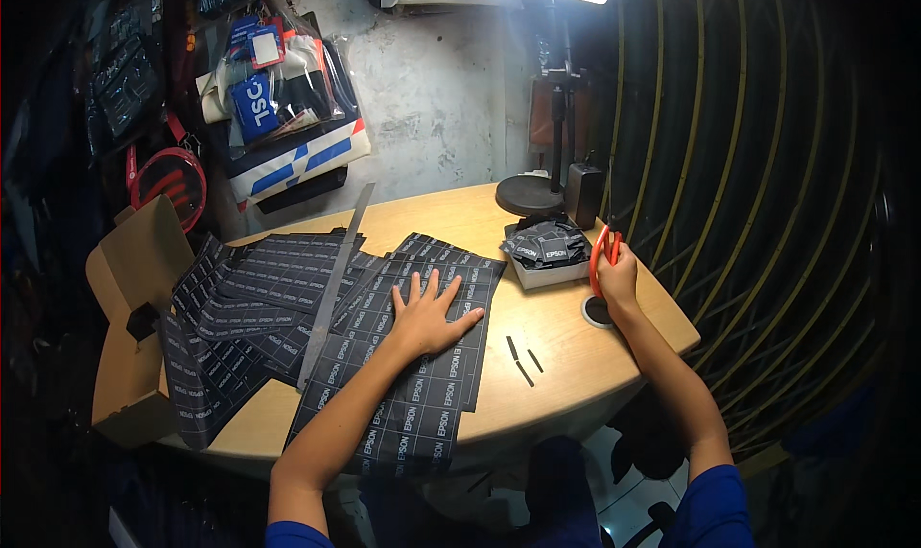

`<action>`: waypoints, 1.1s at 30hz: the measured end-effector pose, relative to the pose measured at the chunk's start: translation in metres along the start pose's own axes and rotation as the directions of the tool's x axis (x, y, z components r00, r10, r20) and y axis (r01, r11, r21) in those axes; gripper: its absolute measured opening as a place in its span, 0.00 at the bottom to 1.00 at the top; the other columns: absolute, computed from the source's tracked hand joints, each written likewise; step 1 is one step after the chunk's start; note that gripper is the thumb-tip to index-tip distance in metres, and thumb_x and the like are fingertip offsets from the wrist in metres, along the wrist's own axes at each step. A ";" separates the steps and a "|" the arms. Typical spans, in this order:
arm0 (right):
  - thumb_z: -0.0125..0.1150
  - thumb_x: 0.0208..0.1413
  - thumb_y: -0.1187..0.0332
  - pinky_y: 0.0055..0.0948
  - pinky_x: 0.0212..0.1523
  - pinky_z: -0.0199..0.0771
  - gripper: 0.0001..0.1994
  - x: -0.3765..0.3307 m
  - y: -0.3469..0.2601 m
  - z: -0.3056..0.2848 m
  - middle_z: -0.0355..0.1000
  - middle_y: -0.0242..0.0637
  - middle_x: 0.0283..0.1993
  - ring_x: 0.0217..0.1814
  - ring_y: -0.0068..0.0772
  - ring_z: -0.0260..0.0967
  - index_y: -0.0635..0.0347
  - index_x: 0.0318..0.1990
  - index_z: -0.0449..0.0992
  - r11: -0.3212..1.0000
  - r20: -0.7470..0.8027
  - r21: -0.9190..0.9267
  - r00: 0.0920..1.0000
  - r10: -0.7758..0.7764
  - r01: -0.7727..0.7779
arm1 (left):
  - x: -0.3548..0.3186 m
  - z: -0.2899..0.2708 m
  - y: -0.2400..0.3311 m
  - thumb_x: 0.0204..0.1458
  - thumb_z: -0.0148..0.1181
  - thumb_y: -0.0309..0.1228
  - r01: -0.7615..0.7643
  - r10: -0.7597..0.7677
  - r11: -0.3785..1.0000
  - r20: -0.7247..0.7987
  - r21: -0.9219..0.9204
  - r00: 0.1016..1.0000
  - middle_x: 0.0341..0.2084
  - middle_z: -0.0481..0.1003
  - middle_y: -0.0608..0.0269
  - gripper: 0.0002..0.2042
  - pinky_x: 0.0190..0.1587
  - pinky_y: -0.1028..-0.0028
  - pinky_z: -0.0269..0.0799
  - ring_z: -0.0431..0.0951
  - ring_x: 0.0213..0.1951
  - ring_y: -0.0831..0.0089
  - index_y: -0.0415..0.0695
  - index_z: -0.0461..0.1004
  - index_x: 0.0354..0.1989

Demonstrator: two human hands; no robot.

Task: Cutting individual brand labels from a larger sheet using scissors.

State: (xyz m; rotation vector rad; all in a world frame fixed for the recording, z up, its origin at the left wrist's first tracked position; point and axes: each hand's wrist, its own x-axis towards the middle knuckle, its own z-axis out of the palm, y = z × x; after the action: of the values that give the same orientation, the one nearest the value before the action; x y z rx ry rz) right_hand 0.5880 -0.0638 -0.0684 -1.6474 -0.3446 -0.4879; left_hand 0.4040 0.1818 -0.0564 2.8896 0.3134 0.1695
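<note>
My left hand (431,320) lies flat with fingers spread on a black sheet (422,404) printed with rows of pale lettering and grid lines. The sheet's lower end hangs over the near edge of the wooden table (547,395). In my right hand (619,278) is a pair of scissors with orange handles (597,258), held up at the table's right side. Close by it stands a pale box (552,277) filled with small black cut pieces (549,245). A round roll (596,310) is partly hidden by my right wrist.
A metal ruler (336,289) lies across more printed sheets (259,299) on the left. An open cardboard box (125,356) stands at the left edge. Narrow black strips (523,373) lie mid-table. A lamp base (530,194) and a black block (582,195) stand at the back.
</note>
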 end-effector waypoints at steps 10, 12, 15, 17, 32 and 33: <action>0.56 0.50 0.70 0.24 0.27 0.65 0.06 -0.001 -0.003 -0.001 0.68 0.32 0.22 0.24 0.22 0.66 0.63 0.29 0.70 0.999 0.003 0.041 1.000 0.000 0.000 | 0.000 0.000 0.001 0.47 0.39 0.67 -0.007 0.007 1.000 0.024 -0.001 1.000 0.65 0.43 0.45 0.42 0.63 0.45 0.26 0.35 0.67 0.46 0.51 0.50 0.66; 0.57 0.50 0.70 0.24 0.26 0.65 0.06 -0.002 -0.003 0.000 0.68 0.32 0.22 0.24 0.22 0.66 0.63 0.28 0.70 0.999 -0.002 0.040 1.000 -0.003 0.003 | 0.000 0.000 0.001 0.47 0.39 0.67 -0.003 0.003 1.000 0.026 -0.001 1.000 0.65 0.43 0.45 0.42 0.63 0.45 0.25 0.35 0.67 0.46 0.51 0.50 0.66; 0.57 0.50 0.69 0.24 0.26 0.65 0.07 -0.003 -0.006 0.000 0.67 0.32 0.21 0.24 0.22 0.66 0.63 0.28 0.70 0.997 0.019 0.068 0.999 0.039 -0.040 | 0.000 -0.001 0.001 0.47 0.39 0.66 -0.003 0.003 1.000 0.031 -0.001 1.000 0.65 0.43 0.45 0.42 0.63 0.45 0.25 0.35 0.67 0.46 0.51 0.50 0.66; 0.56 0.51 0.68 0.24 0.26 0.65 0.07 -0.001 0.000 -0.002 0.67 0.31 0.21 0.23 0.22 0.66 0.63 0.28 0.70 0.998 0.016 0.059 1.000 0.002 -0.003 | 0.001 -0.001 0.002 0.47 0.38 0.66 -0.009 0.010 1.000 0.036 -0.004 0.999 0.65 0.43 0.45 0.41 0.63 0.45 0.25 0.35 0.67 0.46 0.51 0.50 0.66; 0.55 0.52 0.68 0.23 0.29 0.65 0.07 -0.006 -0.010 -0.001 0.68 0.32 0.25 0.27 0.21 0.65 0.63 0.31 0.70 0.999 0.039 0.042 0.999 0.016 -0.017 | 0.003 0.001 -0.001 0.48 0.37 0.66 0.004 -0.005 0.999 0.030 0.032 1.000 0.65 0.43 0.45 0.42 0.63 0.46 0.27 0.36 0.67 0.46 0.50 0.48 0.66; 0.55 0.52 0.68 0.23 0.30 0.65 0.07 -0.006 -0.010 -0.001 0.68 0.32 0.25 0.27 0.21 0.65 0.63 0.31 0.70 0.999 0.036 0.044 0.999 0.010 -0.011 | 0.003 0.001 0.000 0.48 0.37 0.66 0.005 -0.005 0.999 0.025 0.034 1.000 0.65 0.43 0.45 0.42 0.63 0.46 0.26 0.36 0.67 0.47 0.51 0.48 0.66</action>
State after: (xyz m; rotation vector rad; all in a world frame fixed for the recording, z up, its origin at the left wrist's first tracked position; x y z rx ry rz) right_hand 0.5782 -0.0629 -0.0626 -1.6155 -0.3707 -0.4407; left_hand 0.4071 0.1824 -0.0576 2.9221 0.3221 0.1279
